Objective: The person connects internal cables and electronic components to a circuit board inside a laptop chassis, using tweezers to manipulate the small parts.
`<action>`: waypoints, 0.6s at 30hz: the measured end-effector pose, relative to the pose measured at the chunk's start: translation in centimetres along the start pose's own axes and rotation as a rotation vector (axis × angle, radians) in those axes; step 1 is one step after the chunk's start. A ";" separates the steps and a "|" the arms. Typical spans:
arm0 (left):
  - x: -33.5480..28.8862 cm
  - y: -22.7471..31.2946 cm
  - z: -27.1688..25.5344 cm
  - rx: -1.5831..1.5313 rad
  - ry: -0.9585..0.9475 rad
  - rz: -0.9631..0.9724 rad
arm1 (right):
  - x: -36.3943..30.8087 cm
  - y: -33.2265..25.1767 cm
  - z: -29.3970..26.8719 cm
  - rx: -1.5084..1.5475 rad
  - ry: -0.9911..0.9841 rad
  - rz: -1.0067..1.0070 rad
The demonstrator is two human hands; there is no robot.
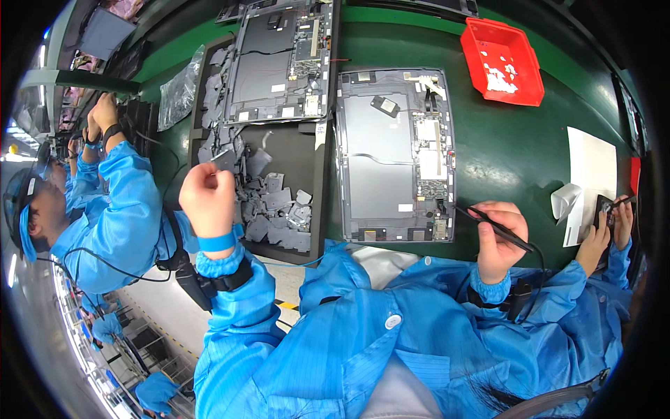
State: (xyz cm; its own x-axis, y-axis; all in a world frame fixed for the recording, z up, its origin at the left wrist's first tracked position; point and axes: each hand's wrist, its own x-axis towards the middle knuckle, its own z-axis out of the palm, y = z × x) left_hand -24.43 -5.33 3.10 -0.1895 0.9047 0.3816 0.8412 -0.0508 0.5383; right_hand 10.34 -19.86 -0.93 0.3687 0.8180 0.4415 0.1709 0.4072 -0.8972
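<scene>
My left hand (209, 199) is closed, pinching a small thin grey plate (224, 160) above a dark tray (292, 150) of loose grey plates (279, 222). My right hand (500, 237) is closed around black tweezers (504, 230), with their tips near the right edge of an open laptop chassis (377, 174). That chassis lies flat on the bench before me, with a circuit board (431, 157) along its right side and a loose black part (385, 105) resting near its top.
A second open laptop chassis (262, 77) lies across the far part of the tray. On the green bench (502, 143) stand a red bin (534, 77) with white scraps and a white paper sheet (590, 160). A clear plastic bag (180, 91) lies far left. Co-workers in blue sit at both sides.
</scene>
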 end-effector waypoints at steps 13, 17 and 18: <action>0.1 -1.1 0.3 -0.600 -0.372 -0.358 | 1.2 -0.1 -0.2 0.041 0.026 -0.059; 0.1 -0.6 0.0 -0.802 -0.257 -0.438 | 1.4 0.1 -0.2 0.041 0.010 -0.056; 0.5 -0.8 -0.6 -0.885 -0.263 -0.450 | 1.5 0.1 -0.3 0.030 -0.001 -0.058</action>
State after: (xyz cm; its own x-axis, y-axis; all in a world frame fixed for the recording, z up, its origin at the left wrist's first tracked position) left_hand -25.49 -5.09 3.33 -0.1881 0.9757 -0.1120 0.0242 0.1186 0.9927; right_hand 11.21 -18.74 -0.36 0.3576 0.7930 0.4932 0.1648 0.4662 -0.8692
